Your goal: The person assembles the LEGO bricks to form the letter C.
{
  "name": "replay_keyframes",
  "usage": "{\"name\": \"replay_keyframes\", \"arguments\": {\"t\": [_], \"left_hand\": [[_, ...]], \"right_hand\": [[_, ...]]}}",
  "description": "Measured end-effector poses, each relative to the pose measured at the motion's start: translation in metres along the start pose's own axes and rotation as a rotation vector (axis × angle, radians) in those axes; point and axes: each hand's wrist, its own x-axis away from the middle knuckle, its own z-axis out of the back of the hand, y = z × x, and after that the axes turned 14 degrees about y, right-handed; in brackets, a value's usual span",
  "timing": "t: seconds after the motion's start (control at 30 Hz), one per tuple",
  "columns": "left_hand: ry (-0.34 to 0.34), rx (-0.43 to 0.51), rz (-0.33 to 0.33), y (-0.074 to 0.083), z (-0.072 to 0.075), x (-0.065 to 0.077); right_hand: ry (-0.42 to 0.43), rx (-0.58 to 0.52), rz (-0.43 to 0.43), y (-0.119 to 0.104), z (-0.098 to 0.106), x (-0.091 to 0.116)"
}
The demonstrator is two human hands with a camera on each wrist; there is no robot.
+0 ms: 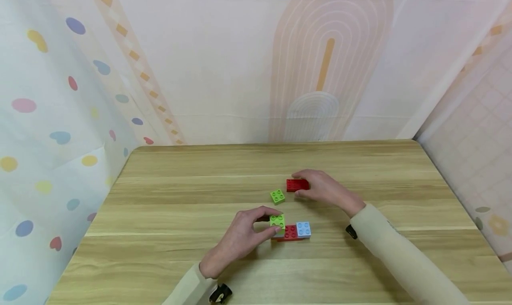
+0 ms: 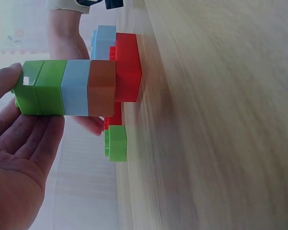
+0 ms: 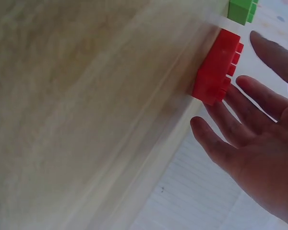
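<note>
Left hand (image 1: pixel 242 234): thumb on the near side, fingers on the far side, pinching the upper green brick (image 1: pixel 277 219) that caps a column. Downward on the left wrist camera I read lower green brick (image 2: pixel 51 88), light-blue column brick (image 2: pixel 76 86) and brown-orange brick (image 2: pixel 102 88), all upright over the left end of the red base brick (image 1: pixel 290 232).

Loose four-stud green brick (image 1: pixel 278 196): on the wooden tabletop (image 1: pixel 180 234), just beyond the left fingertips, between the hands; I see neither hand touching it.

Red base brick: just right of the left fingertips, bare studs showing mid-length.

Long red brick (image 1: pixel 294 185): studs up, farther out than the left hand, within the right hand's span. Key relation, in my judgement: its long axis runs roughly crosswise, left end toward the loose green brick, right end partly covered by the right hand. Right hand is plainly nearer; the left, closer to the body, is occupied.

Four-stud light-blue brick (image 1: pixel 303 230): on the base's right end, nearer the body than the right hand.

Right hand (image 1: pixel 322 188): fingers spread about the long red brick, thumb toward its near long side, others along the far one. Whether any fingertip touches the plastic, I cannot tell.
</note>
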Motion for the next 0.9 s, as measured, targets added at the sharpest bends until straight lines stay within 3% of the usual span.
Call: {"name": "replay_keyframes", "arguments": {"t": [0.47,0.9], "left_hand": [[-0.015,0.010,-0.012,0.001,0.000,0.001],[-0.003,0.001,-0.011,-0.001,-0.001,0.002]], "right_hand": [[0.005,0.085,0.020,-0.003,-0.003,0.002],[0.103,0.054,0.062,-0.006,0.006,0.019]]}}
